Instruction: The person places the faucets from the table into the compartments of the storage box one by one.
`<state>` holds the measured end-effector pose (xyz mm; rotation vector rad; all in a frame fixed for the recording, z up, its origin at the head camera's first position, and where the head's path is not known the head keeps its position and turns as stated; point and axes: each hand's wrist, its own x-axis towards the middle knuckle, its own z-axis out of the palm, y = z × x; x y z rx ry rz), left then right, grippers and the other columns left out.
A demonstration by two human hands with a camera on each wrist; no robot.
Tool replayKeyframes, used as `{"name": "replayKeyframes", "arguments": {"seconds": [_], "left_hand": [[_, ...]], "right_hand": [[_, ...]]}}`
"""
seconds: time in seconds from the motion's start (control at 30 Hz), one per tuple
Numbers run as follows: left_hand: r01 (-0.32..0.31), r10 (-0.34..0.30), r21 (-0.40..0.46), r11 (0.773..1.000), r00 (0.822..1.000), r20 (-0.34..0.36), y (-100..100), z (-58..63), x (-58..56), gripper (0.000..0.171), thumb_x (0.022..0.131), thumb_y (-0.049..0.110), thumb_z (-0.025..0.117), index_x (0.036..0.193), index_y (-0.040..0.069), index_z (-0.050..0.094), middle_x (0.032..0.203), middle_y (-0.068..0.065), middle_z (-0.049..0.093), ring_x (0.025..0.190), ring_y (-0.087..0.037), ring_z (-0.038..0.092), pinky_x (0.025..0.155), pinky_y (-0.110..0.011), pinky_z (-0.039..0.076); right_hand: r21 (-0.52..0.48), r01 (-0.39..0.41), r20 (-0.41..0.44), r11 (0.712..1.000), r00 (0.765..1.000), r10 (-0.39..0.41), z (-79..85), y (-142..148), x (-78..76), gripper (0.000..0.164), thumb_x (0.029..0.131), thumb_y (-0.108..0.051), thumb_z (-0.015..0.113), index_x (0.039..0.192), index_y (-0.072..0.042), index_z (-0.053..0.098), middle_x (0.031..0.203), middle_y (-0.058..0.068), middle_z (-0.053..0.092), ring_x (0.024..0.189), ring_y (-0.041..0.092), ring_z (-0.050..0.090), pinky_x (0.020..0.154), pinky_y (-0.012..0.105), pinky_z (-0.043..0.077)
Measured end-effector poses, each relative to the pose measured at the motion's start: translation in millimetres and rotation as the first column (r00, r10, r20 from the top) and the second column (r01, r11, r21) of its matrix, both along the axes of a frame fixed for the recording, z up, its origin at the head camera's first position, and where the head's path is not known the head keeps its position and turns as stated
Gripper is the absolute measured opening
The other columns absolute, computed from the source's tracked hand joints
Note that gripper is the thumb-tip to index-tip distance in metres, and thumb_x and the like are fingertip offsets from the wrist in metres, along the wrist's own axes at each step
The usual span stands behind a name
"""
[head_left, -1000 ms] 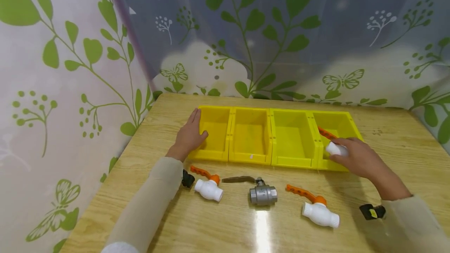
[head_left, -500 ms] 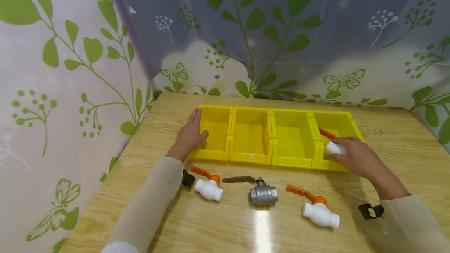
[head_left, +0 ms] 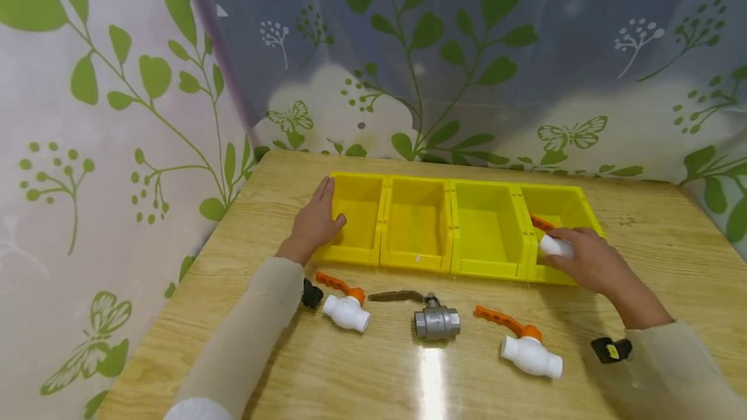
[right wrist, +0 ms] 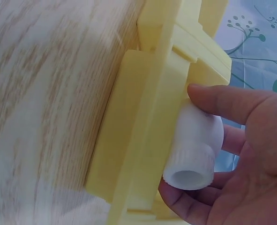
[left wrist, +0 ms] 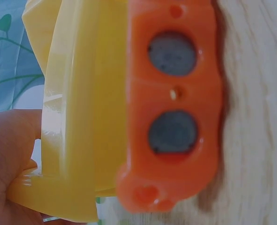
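My right hand [head_left: 592,261] grips a white plastic ball valve [head_left: 556,247] at the rightmost compartment of a row of yellow bins [head_left: 490,269]. Its orange handle points into that compartment. In the right wrist view, thumb and fingers surround the white valve body [right wrist: 197,140], one open pipe end showing. At the row's left end, my left hand [head_left: 312,222] holds the outer bin's side wall, fingers along the outside and thumb over the inside. The left wrist view shows this hand [left wrist: 9,161] at the bin's edge, with an orange valve handle [left wrist: 173,105] close to the camera.
On the wooden table [head_left: 280,381], in front of the bins, lie a white valve with orange handle [head_left: 347,313], a metal ball valve [head_left: 436,323] and another white valve [head_left: 532,356]. Patterned cloth [head_left: 467,83] hangs behind and to the left.
My right hand with the ball valve has shifted very slightly, and the orange handle sits a little lower in the bin. The left hand stays in place.
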<state>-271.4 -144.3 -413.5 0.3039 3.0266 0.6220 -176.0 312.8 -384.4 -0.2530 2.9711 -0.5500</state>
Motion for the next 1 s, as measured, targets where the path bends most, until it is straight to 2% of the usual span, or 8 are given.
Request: {"name": "replayKeyframes", "arguments": {"seconds": [0.33, 0.63, 1.0], "left_hand": [[-0.007, 0.007, -0.013, 1.0, 1.0, -0.005, -1, -1.5, -2.1, 0.08, 0.097, 0.024, 0.055, 0.157, 0.007, 0.005, 0.164, -0.007, 0.003, 0.046, -0.017, 0.034, 0.046, -0.029, 0.034], [0.002, -0.002, -0.006, 1.0, 1.0, -0.016, -1, -2.4, -4.4, 0.081, 0.096, 0.025, 0.056, 0.157, 0.006, 0.005, 0.163, -0.008, 0.004, 0.046, -0.017, 0.035, 0.046, -0.029, 0.034], [0.003, -0.002, 0.005, 1.0, 1.0, -0.024, -2, -4.1, -2.8, 0.081, 0.096, 0.024, 0.057, 0.156, 0.005, 0.007, 0.163, -0.009, 0.006, 0.047, -0.018, 0.036, 0.047, -0.029, 0.035]], "right_hand": [[-0.001, -0.014, -0.012, 1.0, 1.0, 0.014, -6.2, -1, -3.7, 0.054, 0.091, -0.024, 0.067, 0.129, 0.011, 0.052, 0.122, 0.039, 0.049, 0.109, 0.052, 0.045, 0.075, 0.058, 0.044], [0.013, -0.043, -0.036, 0.999, 0.998, 0.044, -9.4, -1, -7.9, 0.055, 0.089, -0.026, 0.069, 0.127, 0.011, 0.055, 0.115, 0.035, 0.056, 0.098, 0.046, 0.052, 0.072, 0.053, 0.046], [0.006, -0.039, -0.024, 0.999, 0.999, 0.039, -15.2, -2, -13.4, 0.055, 0.09, -0.026, 0.068, 0.128, 0.012, 0.054, 0.113, 0.033, 0.057, 0.095, 0.043, 0.053, 0.071, 0.051, 0.045]]}}
